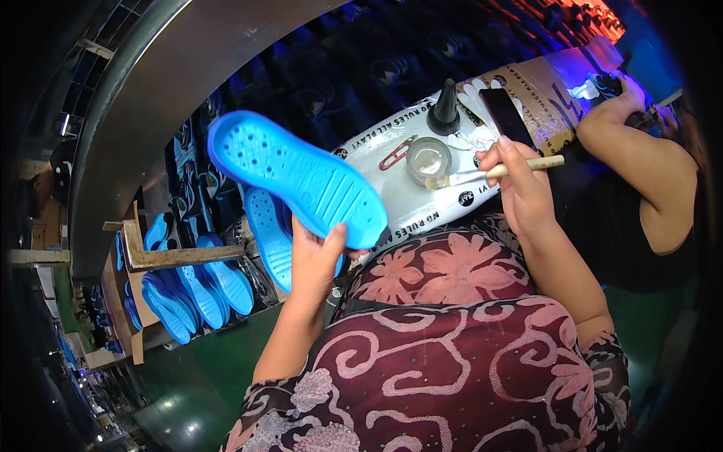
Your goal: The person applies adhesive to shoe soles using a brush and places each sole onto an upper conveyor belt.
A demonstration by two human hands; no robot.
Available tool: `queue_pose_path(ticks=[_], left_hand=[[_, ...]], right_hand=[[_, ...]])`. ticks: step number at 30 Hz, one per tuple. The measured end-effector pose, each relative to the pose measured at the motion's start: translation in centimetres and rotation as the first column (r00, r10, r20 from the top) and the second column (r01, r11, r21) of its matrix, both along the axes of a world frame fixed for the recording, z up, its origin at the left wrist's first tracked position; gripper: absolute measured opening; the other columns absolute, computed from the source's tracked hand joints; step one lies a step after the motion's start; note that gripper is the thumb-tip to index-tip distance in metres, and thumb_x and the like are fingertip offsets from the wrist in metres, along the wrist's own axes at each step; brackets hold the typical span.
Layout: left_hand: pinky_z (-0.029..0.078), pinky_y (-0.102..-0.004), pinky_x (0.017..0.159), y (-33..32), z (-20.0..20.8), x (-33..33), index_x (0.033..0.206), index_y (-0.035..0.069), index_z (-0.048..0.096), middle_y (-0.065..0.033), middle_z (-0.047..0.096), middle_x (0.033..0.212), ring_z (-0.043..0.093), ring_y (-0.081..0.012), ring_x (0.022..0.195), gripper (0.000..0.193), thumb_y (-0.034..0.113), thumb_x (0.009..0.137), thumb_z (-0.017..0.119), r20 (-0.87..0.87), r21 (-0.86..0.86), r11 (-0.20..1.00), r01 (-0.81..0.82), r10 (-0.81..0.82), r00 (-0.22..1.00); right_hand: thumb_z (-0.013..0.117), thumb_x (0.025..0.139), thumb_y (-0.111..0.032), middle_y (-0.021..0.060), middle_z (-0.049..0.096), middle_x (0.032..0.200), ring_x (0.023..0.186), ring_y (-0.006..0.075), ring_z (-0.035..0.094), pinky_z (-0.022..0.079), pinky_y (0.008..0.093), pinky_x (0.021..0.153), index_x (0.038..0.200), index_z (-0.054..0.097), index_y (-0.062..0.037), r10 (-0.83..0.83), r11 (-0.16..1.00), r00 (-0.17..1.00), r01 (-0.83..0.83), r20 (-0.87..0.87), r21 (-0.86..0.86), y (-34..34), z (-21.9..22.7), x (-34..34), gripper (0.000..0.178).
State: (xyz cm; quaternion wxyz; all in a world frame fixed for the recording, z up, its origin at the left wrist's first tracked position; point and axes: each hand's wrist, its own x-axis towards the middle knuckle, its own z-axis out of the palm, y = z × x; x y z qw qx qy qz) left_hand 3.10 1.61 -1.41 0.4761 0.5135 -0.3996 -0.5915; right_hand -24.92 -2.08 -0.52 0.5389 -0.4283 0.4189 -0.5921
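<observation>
My left hand [313, 260] grips a bright blue shoe sole [301, 177] by its lower end, thumb on the upper face. Round dimples mark its far end, and ridges run across the middle. A second blue sole [269, 241] lies just behind it, partly covered. Between the fingers of my right hand [522, 184] is a brush [520, 167] with a pale wooden handle, pointing left. Its bristles are at the near edge of a small round clear dish [428, 160] on the wrapped work surface [376, 197]; whether they touch the dish I cannot tell.
A black cone-tipped bottle [444, 109], a red thread snipper [398, 153], a white glove [476, 113] and a dark phone [503, 111] lie around the dish. More blue soles [197, 286] rest at left beside a metal machine frame [128, 113]. Another person's arm [640, 158] reaches in at right.
</observation>
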Motion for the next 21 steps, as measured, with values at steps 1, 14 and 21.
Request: queue_pose_path(ticks=[1,14,21], left_hand=[[0.053,-0.0301,0.055,-0.4,-1.0,0.0,0.129,0.002,0.027,-0.0171,0.058,0.104,0.064,-0.0227,0.07,0.054,0.009,0.086,0.058,0.085,-0.114,0.993,-0.017,0.027,0.996],[0.051,-0.032,0.069,-0.5,-0.2,-3.3,0.104,-0.006,0.054,-0.0155,0.065,0.088,0.065,-0.0231,0.077,0.034,0.001,0.073,0.066,0.375,-0.608,0.793,0.042,0.24,0.896],[0.052,-0.0327,0.068,-1.0,-0.1,-3.4,0.107,-0.006,0.049,-0.0179,0.065,0.09,0.066,-0.0252,0.076,0.039,0.0,0.072,0.066,0.369,-0.67,0.739,0.07,0.25,0.895]], right_hand=[[0.052,0.095,-0.025,0.0056,0.06,0.073,0.067,0.0103,0.049,0.04,0.025,0.07,0.074,0.064,0.0005,0.006,1.0,1.0,-0.006,0.0,-0.001,0.5,0.6,0.3,0.035],[0.063,0.084,-0.014,0.0056,0.06,0.061,0.061,0.0242,0.054,0.043,0.0369,0.08,0.064,0.064,-0.0056,-0.126,0.822,0.794,-0.253,-0.595,-0.511,1.2,3.2,3.5,0.022],[0.065,0.081,-0.014,0.0052,0.056,0.058,0.059,0.0247,0.054,0.043,0.037,0.079,0.063,0.062,-0.0058,-0.192,0.8,0.707,-0.289,-0.681,-0.526,1.0,3.3,3.7,0.021]])
